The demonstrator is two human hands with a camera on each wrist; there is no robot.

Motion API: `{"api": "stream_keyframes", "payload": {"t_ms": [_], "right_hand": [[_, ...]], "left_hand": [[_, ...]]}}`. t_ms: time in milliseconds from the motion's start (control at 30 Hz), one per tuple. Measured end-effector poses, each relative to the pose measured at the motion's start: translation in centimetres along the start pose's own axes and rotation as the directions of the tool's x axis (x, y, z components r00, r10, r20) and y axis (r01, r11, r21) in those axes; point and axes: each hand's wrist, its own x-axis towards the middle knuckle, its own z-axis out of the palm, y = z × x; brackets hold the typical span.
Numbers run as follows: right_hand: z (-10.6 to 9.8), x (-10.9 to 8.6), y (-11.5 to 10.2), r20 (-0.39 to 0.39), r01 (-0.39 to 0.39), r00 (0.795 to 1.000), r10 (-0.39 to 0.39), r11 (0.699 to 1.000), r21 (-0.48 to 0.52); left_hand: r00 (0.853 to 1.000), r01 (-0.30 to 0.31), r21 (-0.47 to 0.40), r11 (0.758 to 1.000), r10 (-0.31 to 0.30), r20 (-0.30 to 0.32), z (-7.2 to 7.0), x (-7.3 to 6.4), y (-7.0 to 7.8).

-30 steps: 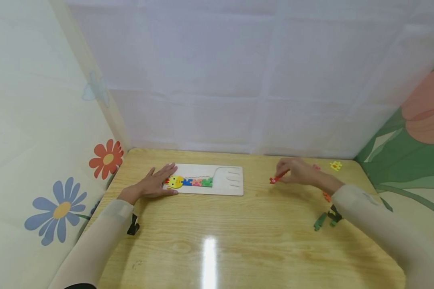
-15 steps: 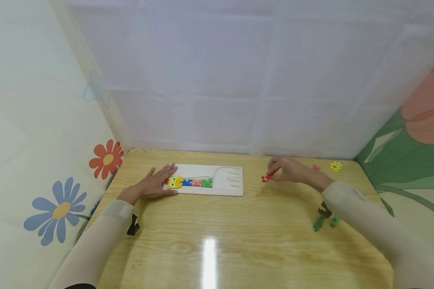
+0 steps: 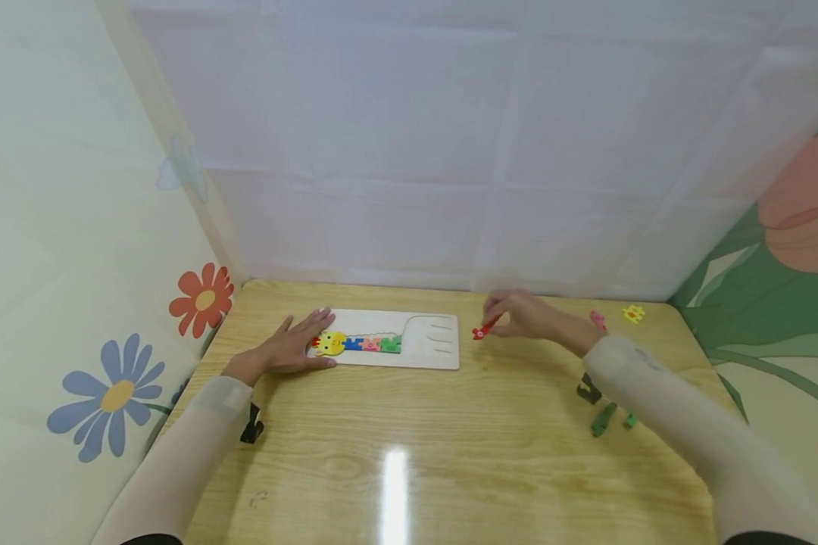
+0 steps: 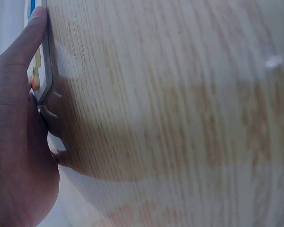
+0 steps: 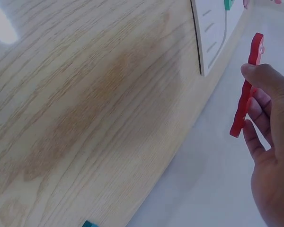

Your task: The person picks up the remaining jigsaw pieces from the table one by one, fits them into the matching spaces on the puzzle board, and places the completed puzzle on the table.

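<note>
A white puzzle board (image 3: pixel 368 318) lies near the table's far edge. Its left part holds a yellow giraffe head (image 3: pixel 330 344), then a blue piece (image 3: pixel 353 345), a pink piece (image 3: pixel 371 345) and a green piece (image 3: pixel 391 345); the right part shows a bare leg-shaped recess. My left hand (image 3: pixel 291 350) rests spread over the board's left end, thumb (image 4: pixel 31 38) along the near edge in the left wrist view. Just right of the board, my right hand (image 3: pixel 523 316) pinches a red puzzle piece (image 5: pixel 242 109) between thumb and fingers, raised above the table.
Loose pieces lie at the table's right: yellow (image 3: pixel 633 313), pink (image 3: pixel 597 320), dark green (image 3: pixel 604 420) and brighter green (image 3: pixel 630 421), partly beside the right sleeve (image 3: pixel 654 401). A pale cloth wall (image 3: pixel 395 227) stands behind the table (image 3: pixel 354 454).
My right hand has moved left with the red puzzle piece, closer to the board's right end. The right sleeve now covers the loose orange piece seen earlier. My left hand stays in place.
</note>
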Motion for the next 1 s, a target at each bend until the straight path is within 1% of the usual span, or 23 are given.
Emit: {"api": "stream_keyframes", "payload": {"t_ms": [200, 500, 633, 833, 1000], "right_hand": [[0.6, 1.3, -0.2, -0.007, 0.042, 0.999, -0.042, 0.999, 0.008], [1.1, 3.3, -0.6, 0.017, 0.037, 0.999, -0.036, 0.999, -0.01], [1.7, 4.2, -0.6, 0.018, 0.055, 0.998, -0.055, 0.998, -0.006], [2.4, 5.4, -0.7, 0.017, 0.091, 0.996, -0.091, 0.996, 0.009], [2.9, 6.2, -1.1, 0.025, 0.078, 0.997, -0.078, 0.997, 0.013]], "left_hand": [[1.0, -0.003, -0.005, 1.0, 0.003, -0.009, -0.1, -0.1, 0.2], [1.0, -0.002, -0.009, 1.0, 0.002, -0.011, -0.2, -0.2, 0.2], [1.0, -0.007, -0.009, 1.0, 0.006, -0.018, -0.2, -0.1, 0.2], [1.0, -0.005, -0.009, 1.0, 0.005, -0.012, -0.2, -0.1, 0.3], [1.0, -0.003, -0.01, 1.0, 0.003, -0.01, -0.2, -0.1, 0.4]]}}
